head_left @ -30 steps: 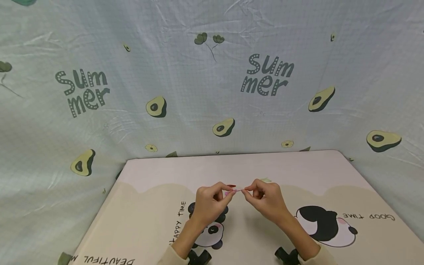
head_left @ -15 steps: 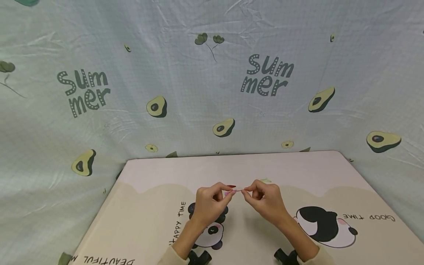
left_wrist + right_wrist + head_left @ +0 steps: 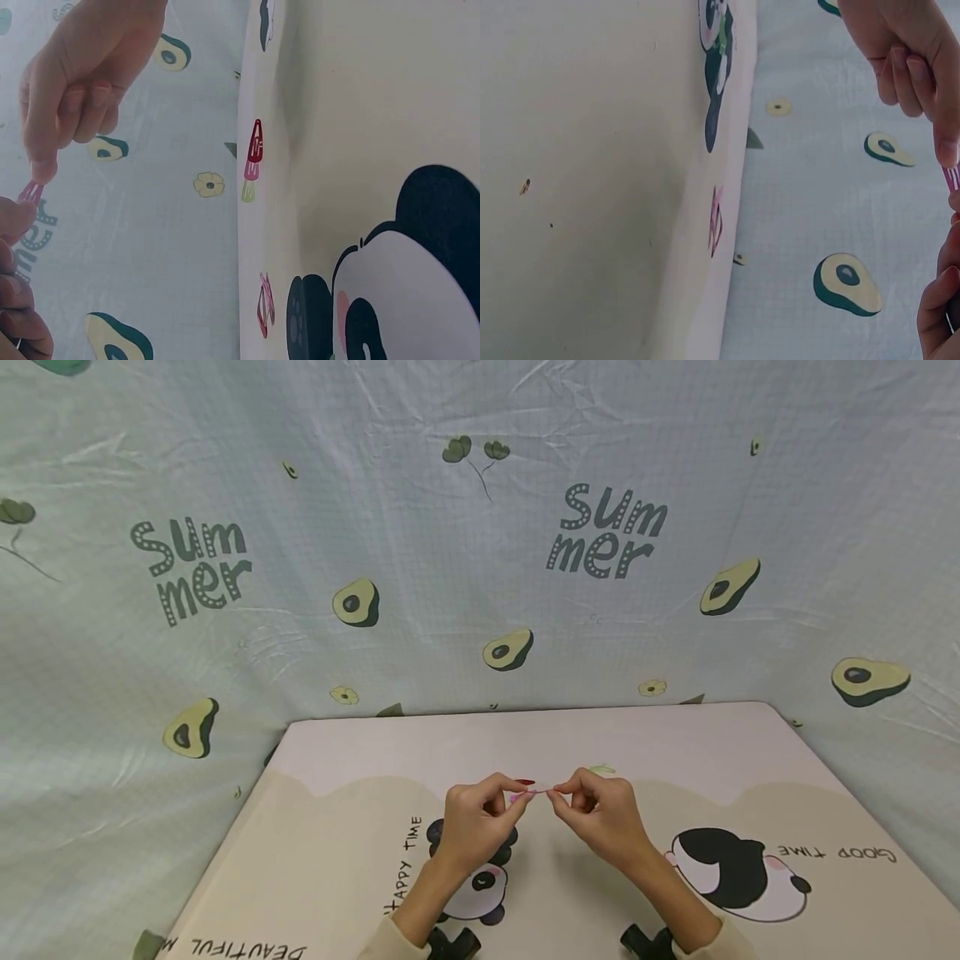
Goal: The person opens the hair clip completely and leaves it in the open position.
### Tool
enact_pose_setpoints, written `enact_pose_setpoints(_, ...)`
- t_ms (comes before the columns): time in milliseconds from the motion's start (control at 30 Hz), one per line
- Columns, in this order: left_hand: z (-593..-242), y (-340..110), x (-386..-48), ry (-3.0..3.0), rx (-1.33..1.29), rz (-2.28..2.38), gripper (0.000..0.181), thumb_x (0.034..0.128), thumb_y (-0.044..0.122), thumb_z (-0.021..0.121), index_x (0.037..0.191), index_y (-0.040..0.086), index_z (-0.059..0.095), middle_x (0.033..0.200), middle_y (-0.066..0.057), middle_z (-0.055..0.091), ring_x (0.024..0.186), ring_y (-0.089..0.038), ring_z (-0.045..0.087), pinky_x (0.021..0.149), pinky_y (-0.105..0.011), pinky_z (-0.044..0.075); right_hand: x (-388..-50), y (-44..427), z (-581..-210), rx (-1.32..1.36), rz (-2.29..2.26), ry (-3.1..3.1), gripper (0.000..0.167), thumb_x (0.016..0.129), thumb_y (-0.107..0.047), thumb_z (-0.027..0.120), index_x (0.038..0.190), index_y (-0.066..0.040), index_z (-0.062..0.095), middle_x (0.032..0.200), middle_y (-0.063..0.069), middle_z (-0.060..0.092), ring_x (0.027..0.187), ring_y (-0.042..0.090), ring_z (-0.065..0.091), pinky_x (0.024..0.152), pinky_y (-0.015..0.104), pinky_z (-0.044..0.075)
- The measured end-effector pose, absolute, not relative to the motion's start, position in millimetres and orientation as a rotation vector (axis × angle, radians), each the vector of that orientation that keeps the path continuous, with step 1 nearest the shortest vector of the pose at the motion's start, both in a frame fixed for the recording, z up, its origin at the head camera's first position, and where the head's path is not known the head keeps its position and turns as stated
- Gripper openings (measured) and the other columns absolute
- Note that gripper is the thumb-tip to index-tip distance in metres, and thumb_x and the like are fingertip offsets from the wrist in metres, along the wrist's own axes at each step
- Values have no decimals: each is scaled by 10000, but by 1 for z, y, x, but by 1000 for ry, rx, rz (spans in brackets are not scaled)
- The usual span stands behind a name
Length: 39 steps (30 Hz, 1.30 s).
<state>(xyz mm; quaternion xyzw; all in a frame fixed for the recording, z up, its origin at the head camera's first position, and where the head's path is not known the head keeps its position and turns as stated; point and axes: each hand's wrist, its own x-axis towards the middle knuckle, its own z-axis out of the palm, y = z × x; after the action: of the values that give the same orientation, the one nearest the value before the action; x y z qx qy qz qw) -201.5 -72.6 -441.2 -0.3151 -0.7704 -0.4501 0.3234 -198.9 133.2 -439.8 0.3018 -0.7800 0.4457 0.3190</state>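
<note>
In the head view my left hand (image 3: 480, 822) and my right hand (image 3: 603, 814) face each other above the table (image 3: 337, 835), tips almost meeting. Between them is a small pink snap hair clip (image 3: 31, 192), its ends pinched by the thumb and forefinger of each hand. Fingertips cover much of the clip. Past the left fingertips lie a red clip (image 3: 524, 782) and pink ones, crossed in a loose heap in the left wrist view. A row of red (image 3: 256, 141), pink (image 3: 251, 171) and green (image 3: 248, 191) clips lies farther right, partly hidden behind my right hand in the head view.
A pale cloth printed with avocados (image 3: 507, 649) hangs behind the table's far edge. Printed panda (image 3: 476, 893) and dog (image 3: 738, 872) pictures mark the tabletop. Dark camera mounts (image 3: 453, 943) sit at both wrists.
</note>
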Motion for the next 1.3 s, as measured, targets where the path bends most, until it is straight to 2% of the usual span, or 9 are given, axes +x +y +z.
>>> enact_pose_setpoints(667,-444,-74,-200,-2004,-832,-1219,133,806,25,849,882,99,769,477,47,441,470,93,290,457,-61,232,-195,128,-444,744,1148,-2036,259,723,79,853,797,-127,714,523,-118,498,504,-82,369,459,81,306)
enact_pose_setpoints(1300,-447,-74,-201,-1997,-819,-1206,133,803,18,848,861,90,753,477,38,420,484,95,269,464,-67,208,-194,124,-446,706,1106,-2023,263,713,75,863,771,-126,704,517,-128,482,489,-82,350,464,66,274)
